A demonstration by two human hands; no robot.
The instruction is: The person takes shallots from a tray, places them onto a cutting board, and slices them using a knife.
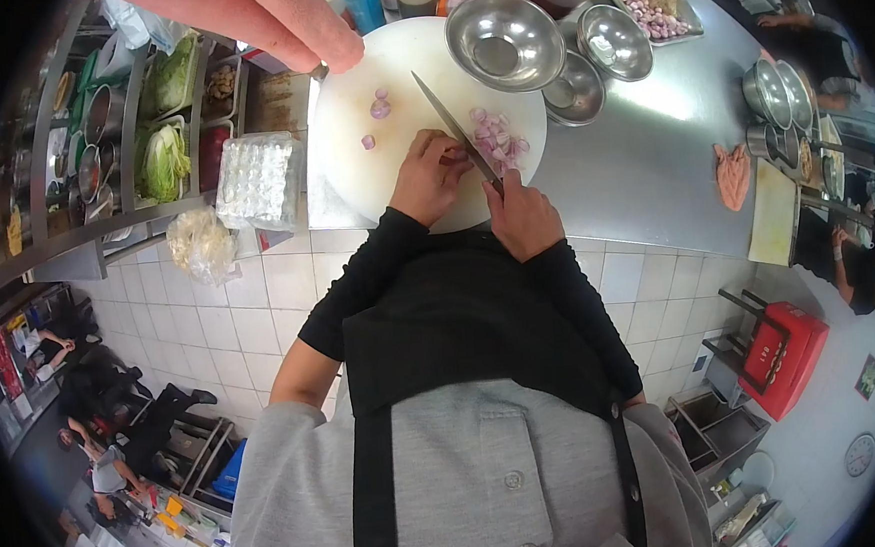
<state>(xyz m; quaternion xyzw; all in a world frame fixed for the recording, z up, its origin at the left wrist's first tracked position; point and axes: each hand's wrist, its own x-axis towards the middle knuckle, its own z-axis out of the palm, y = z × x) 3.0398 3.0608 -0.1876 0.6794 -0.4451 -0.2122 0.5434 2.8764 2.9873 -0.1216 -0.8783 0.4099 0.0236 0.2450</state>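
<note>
A round white cutting board [352, 183] lies in front of me. My right hand [526, 218] is closed around the handle of a kitchen knife [442, 108], its blade pointing away and to the left. Just left of the blade, my left hand [430, 179] has its fingers curled on the board over a reddish shallot [454, 157], mostly hidden by the fingers. Cut shallot pieces [497, 139] lie in a pile right of the knife. On the board's left side are a few peeled shallots [379, 108].
Steel bowls [505, 41] stand at the board's back right, near a tray of shallots [654, 20]. A can [363, 2] stands behind the board. Large fingers [287, 22] reach in close to the camera. Left are an egg tray [259, 179] and cabbage [165, 160]. Other people are at both sides.
</note>
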